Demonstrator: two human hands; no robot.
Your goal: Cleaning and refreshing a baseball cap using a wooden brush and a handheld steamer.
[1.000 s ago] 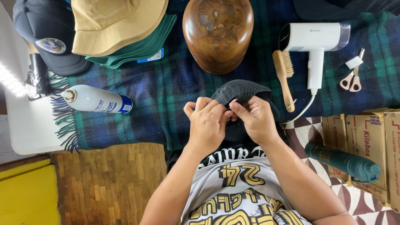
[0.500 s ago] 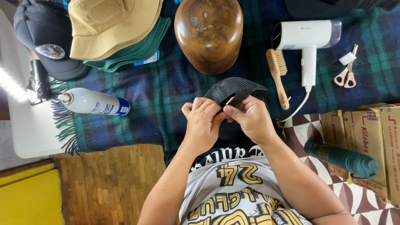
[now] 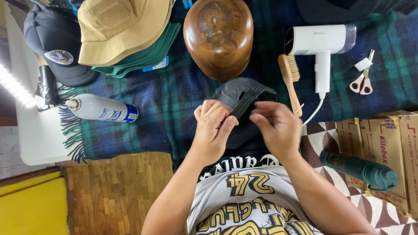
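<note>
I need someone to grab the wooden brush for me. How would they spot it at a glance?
Start at the big rounded wooden hat block at the top middle of the plaid blanket. Just to its right, beside the white handheld steamer, lies the wooden brush. It is the only slim, pale wood piece there, bristles at the far end, handle pointing toward the person.

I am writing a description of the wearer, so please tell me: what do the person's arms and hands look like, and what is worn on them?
Both forearms are bare down to the wrists; no sleeve reaches them in view. The left hand and the right hand wear no gloves, and no rings, watch or bracelets show. Fingernails are short and unpainted. The torso wears a grey jersey with yellow, black-outlined lettering.
</note>
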